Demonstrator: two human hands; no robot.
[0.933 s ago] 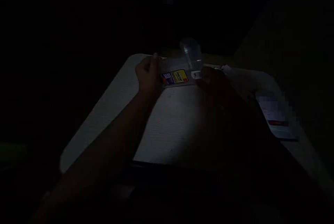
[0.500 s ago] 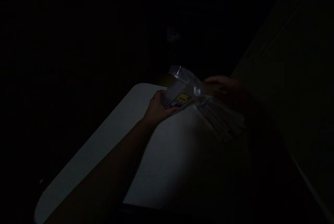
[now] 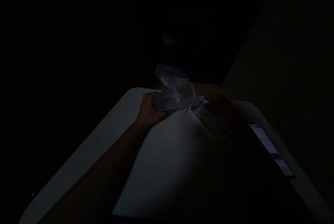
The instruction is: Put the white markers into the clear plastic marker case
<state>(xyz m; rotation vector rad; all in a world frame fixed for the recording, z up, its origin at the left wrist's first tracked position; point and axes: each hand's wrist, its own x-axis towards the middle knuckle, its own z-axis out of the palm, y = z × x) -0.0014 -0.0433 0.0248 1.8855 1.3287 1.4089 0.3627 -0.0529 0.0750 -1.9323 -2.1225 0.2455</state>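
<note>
The scene is very dark. My left hand grips a clear plastic box lying on its side above the white table; its hinged lid stands open at the far end. My right hand rests on a row of pale stick-like items lying on the table just right of the box's mouth. Whether those fingers pinch one of them is lost in shadow.
A lit phone or card lies near the table's right edge. A wall or panel rises on the right. Beyond the table's far edge everything is black.
The box has turned so its yellow label no longer shows, and its lid has swung open wider. My right hand has dropped from the box's top onto the sticks.
</note>
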